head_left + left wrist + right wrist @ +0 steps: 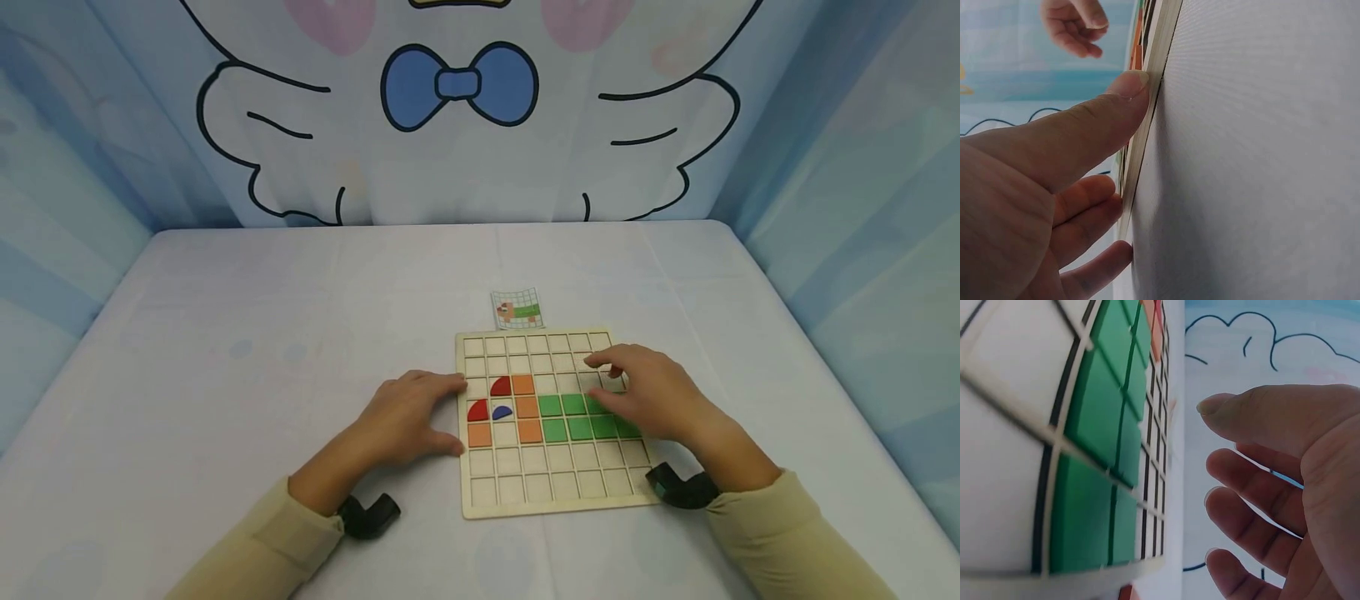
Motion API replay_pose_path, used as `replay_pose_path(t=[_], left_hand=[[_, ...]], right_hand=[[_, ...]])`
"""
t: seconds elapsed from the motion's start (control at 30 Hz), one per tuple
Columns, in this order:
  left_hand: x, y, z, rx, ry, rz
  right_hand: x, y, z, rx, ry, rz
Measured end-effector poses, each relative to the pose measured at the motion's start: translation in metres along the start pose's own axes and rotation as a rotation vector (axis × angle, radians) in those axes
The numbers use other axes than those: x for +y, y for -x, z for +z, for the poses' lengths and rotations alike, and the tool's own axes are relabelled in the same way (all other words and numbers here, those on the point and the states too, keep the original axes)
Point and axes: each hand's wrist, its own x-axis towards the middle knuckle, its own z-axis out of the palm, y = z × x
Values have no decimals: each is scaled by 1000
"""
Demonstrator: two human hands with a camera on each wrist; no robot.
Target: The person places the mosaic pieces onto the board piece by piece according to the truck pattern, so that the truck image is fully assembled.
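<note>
A wooden grid board (pixel 517 492) lies on the table, partly filled with coloured tiles. Green square tiles (pixel 555 430) form two rows on its right side, running under my right hand. Left of them are orange square tiles (pixel 528 431), two red rounded tiles (pixel 477 411) and a blue half-round piece (pixel 502 412). My left hand (pixel 405 421) touches the board's left edge with thumb and fingertips, thumb apart from the fingers. Above the board's right part hovers my right hand (pixel 660 396), fingers loosely bent; in the right wrist view nothing sits between its thumb and fingers.
A small picture card (pixel 517 310) with a gridded animal pattern lies just beyond the board's far edge. White cloth covers the table (pixel 300 317). Printed curtains (pixel 465 167) close off the back and both sides. Each wrist carries a black camera mount (pixel 369 517).
</note>
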Motion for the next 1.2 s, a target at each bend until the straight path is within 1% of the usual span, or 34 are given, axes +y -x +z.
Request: replay_pose_path(t=[0.33,0.57,0.83,1.03,1.2], left_hand=[[0,0,0,2,0,0],[0,1,0,2,9,5],[0,1,0,6,7,6],[0,1,0,8,10,6],[1,1,0,10,4,4]], right_hand=[[26,11,-5,6,-7,113],[42,20,-5,5,-2,189],[54,22,-2,14,-3,233],[60,21,-1,-2,-1,264],[62,19,-2,-16,8,272]])
